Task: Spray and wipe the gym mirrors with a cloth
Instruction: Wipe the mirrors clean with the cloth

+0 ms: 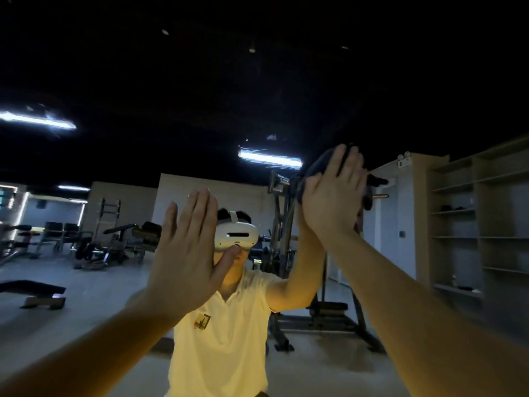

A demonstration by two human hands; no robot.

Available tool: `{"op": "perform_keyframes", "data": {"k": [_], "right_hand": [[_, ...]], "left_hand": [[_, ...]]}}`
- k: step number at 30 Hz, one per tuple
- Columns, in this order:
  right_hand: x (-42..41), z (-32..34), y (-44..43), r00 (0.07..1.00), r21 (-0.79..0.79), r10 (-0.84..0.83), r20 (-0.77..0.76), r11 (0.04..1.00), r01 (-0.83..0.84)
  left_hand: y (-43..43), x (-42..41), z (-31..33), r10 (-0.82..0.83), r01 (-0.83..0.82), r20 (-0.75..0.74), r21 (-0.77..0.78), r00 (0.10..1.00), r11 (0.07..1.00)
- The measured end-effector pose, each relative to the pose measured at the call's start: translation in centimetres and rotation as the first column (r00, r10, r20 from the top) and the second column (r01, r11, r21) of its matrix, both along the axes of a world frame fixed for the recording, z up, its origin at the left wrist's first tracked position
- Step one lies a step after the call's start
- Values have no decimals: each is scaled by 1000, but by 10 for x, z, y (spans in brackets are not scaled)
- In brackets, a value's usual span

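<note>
Dim gym mirror (120, 296), dark cloth (313, 167) under straight fingers (336, 164) of right hand (335, 202), left hand (186, 253) flat alongside

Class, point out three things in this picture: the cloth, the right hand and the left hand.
cloth (316, 166), head view, dark fold left of the fingers.
right hand (335, 196), head view, back of the hand.
left hand (186, 245), head view, back of the hand.

Cloth (317, 165) mostly hidden behind right hand (335, 200), shelf items (453, 208) too dim to identify
</note>
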State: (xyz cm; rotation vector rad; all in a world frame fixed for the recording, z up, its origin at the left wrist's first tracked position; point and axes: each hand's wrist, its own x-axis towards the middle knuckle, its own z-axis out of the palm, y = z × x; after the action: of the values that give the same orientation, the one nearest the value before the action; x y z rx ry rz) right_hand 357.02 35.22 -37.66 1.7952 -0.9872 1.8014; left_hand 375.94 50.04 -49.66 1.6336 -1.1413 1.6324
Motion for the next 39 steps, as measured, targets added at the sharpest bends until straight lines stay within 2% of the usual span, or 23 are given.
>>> {"op": "perform_keyframes", "data": {"k": [4,6,10,13,18,25,28,32,34,36,39], "right_hand": [[56,-5,48,970,-215,34,-242,973,-87],[75,-11,64,934,-272,39,-356,952,-143],[66,-13,55,900,-323,14,-437,931,-171],[37,-7,30,921,-339,-7,-388,931,-136],[-20,7,-19,959,-277,9,-285,957,-91],[-111,0,-99,986,-190,0,-169,981,-32],[-134,-10,-122,998,-125,3,-57,992,-10],[-144,-20,-134,984,27,17,176,999,-22],[-135,-21,-125,974,87,24,227,995,-45],[-118,-19,-104,980,84,26,200,996,-43],[-80,-24,-61,999,-43,20,-32,999,-21]], "left_hand": [[2,1,1,36,-37,12,12,999,999],[3,1,1,55,-55,18,25,998,998],[4,-3,1,56,-56,9,7,998,998],[-2,-17,4,32,-31,12,-28,999,999],[-39,-59,19,-16,17,31,-27,999,999],[-77,-86,23,44,-45,-26,-28,999,999],[-83,-90,21,42,-45,-57,-54,997,998],[-82,-90,21,34,-37,-53,-56,998,998],[-78,-89,21,37,-39,-43,-50,998,998],[-74,-90,21,33,-35,-29,-52,999,998],[-67,-93,14,16,-18,-34,-51,999,999]]}}
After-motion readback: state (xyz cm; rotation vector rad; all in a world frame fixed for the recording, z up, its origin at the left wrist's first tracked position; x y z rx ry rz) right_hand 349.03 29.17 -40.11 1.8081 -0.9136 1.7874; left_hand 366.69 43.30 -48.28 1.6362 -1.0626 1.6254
